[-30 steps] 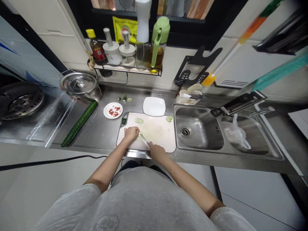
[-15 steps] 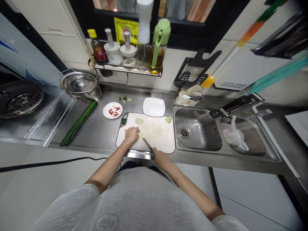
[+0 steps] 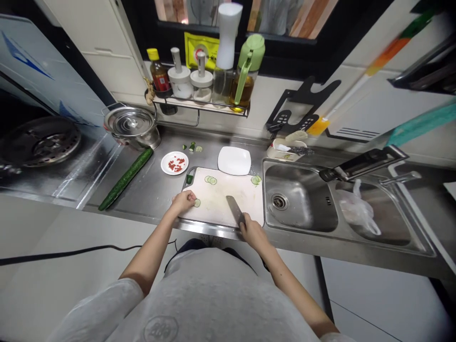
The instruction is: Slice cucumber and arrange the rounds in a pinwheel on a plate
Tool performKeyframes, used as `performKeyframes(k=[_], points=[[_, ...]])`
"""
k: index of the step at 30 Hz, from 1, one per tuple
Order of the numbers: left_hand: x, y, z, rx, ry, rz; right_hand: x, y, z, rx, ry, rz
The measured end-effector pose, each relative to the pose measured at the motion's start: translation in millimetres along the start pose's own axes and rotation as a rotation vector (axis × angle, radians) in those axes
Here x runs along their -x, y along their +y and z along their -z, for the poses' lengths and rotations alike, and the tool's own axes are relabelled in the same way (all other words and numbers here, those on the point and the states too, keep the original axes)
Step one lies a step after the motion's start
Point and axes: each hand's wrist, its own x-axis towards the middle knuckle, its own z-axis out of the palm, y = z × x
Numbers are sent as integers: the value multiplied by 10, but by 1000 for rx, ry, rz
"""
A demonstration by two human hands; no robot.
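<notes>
My left hand (image 3: 184,201) is at the left edge of the cutting board (image 3: 228,213), its fingers closed on a cucumber slice (image 3: 197,203) that shows beyond the fingertips. Gripped by the handle in my right hand (image 3: 253,232) is a knife (image 3: 234,209), its blade slanting over the right half of the board. A few overlapping cucumber slices (image 3: 211,180) lie near the board's far side. More slices (image 3: 256,180) rest at its far right corner. By the board's handle slot sits a dark green cucumber piece (image 3: 190,179).
A whole cucumber (image 3: 126,179) lies left, beside a lidded steel pot (image 3: 133,126). Behind the board are a plate of red pieces (image 3: 164,166), cucumber scraps (image 3: 192,146) and a white dish (image 3: 234,160). The sink (image 3: 302,199) is right; a bottle shelf (image 3: 203,104) hangs above.
My left hand has moved left across the board with the cucumber slice. My right hand has shifted the knife away to the right, and more of its blade's flat side shows.
</notes>
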Motion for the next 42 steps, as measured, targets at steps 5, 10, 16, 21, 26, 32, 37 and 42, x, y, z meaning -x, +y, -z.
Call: performKeyframes(k=[5,10,16,21,26,32,37,42], points=[[-32,-100,28,-65,15,33,-26,-28,-4,18,4,13],[-29,-66,-1,-137,43,35,-50,-34,0,27,-10,9],[-53,19,-2,-167,101,10,-71,12,3,16,-6,16],[-227,326,-68,-117,166,-80,-71,48,7,-2,2,-12],[-449,678,-226,-188,183,-187,-76,87,-4,-17,14,-33],[-652,823,-318,-347,149,-278,-56,133,-5,-46,17,-55],[-707,814,-313,-427,159,-360,-35,130,22,-39,8,-69],[-722,867,-282,-400,174,-370,-60,138,20,-52,20,-69]])
